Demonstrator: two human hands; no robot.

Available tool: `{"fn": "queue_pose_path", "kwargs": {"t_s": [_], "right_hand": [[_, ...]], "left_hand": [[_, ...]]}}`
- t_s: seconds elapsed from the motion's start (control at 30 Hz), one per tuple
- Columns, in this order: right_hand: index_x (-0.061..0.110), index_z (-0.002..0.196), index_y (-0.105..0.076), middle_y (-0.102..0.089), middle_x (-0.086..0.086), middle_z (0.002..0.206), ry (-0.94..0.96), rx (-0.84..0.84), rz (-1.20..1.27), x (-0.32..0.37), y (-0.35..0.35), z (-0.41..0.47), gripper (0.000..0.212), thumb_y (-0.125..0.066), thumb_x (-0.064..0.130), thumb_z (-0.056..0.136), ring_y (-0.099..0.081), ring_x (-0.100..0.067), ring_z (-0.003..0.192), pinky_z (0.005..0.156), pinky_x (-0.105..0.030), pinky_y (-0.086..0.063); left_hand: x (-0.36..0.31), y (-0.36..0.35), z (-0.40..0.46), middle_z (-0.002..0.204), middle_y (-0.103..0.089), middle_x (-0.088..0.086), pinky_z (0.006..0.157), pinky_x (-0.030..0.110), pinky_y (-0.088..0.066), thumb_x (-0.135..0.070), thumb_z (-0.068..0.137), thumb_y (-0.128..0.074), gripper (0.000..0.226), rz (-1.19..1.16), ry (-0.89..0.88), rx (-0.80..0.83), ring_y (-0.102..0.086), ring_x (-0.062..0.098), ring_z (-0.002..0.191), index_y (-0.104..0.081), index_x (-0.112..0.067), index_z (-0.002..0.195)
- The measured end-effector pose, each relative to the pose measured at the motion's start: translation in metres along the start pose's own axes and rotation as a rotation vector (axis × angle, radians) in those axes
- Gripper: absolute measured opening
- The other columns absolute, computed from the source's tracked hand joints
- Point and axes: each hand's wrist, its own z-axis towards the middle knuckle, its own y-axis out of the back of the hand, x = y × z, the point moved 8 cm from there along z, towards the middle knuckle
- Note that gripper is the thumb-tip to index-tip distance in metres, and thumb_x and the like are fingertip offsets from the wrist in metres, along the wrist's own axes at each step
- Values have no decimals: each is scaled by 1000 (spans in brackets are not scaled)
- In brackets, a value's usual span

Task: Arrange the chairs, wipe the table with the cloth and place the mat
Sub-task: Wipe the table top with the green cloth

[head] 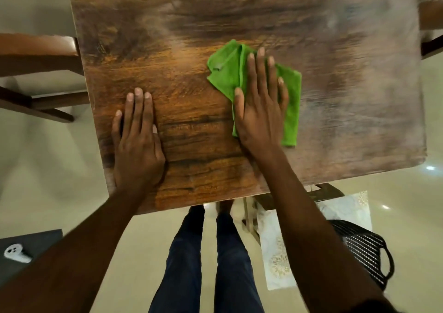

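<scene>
A square wooden table (215,13) fills the upper view. On it lies a crumpled green cloth (226,70), right of centre. My right hand (260,111) presses flat on the cloth with straight fingers, covering its middle. My left hand (136,140) rests flat on the bare wood near the front left edge, holding nothing. A wooden chair (38,58) stands at the table's left side, and part of another chair (431,25) shows at the right edge. A pale patterned mat (275,252) lies below the table's front right corner, partly hidden by my right arm.
A black mesh chair (366,248) stands at lower right under the mat. A dark surface (31,243) with a white controller (16,254) on it sits at lower left. My legs stand on the pale tiled floor (60,181) in front of the table.
</scene>
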Motion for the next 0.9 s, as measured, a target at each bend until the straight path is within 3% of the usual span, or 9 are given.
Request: {"fn": "queue_pose_path", "kwargs": {"t_s": [0.1,0.27,0.4,0.47,0.63,0.8,0.9], "right_hand": [[18,173,-18,-13,-4,181,27,2,-10,-2,1,11,65,-28,45,114,-11,-19,168,134,-46,-17],[14,174,-8,1,-8,182,-19,69,83,51,-14,-110,73,-33,46,114,0,-25,169,135,-50,-10],[15,174,-6,3,-5,182,270,182,118,82,-21,-167,78,-42,47,112,1,-24,169,135,-48,-8],[17,174,-7,2,-2,182,304,155,94,49,-14,-161,78,-42,49,112,-1,-21,169,135,-46,-9],[23,174,-9,0,5,182,81,94,49,-36,3,-111,73,-33,54,112,-1,-13,168,135,-44,-11],[22,174,-15,-9,2,182,81,9,4,-32,8,-6,63,-27,46,116,-7,-15,168,133,-45,-18],[20,174,-11,-4,0,182,105,22,7,-32,8,-20,65,-27,44,116,-3,-16,169,134,-46,-16]], "left_hand": [[-3,1,-2,182,-10,5,136,49,-10,-27,115,-19,61,3,-5,-6,-5,19,169,-12,-14,174],[-7,4,-3,182,-11,6,136,51,-12,-22,112,-24,63,42,5,-8,-6,19,169,-13,-12,174],[-8,7,-4,182,-12,5,136,46,-10,-19,112,-27,63,9,8,-18,-6,17,169,-15,-14,174],[-10,8,-3,182,-14,4,136,43,-10,-19,112,-28,63,9,0,-45,-8,16,169,-17,-15,174],[-8,7,-3,182,-13,3,136,35,-2,-23,114,-24,61,5,-3,-47,-8,16,169,-15,-16,174],[-14,10,-3,182,-10,4,137,40,-4,-24,114,-21,62,26,-4,-15,-5,17,169,-12,-15,174],[-46,15,-4,182,-13,7,136,45,-9,-26,115,-17,61,75,-42,-23,-10,20,169,-14,-12,174]]}}
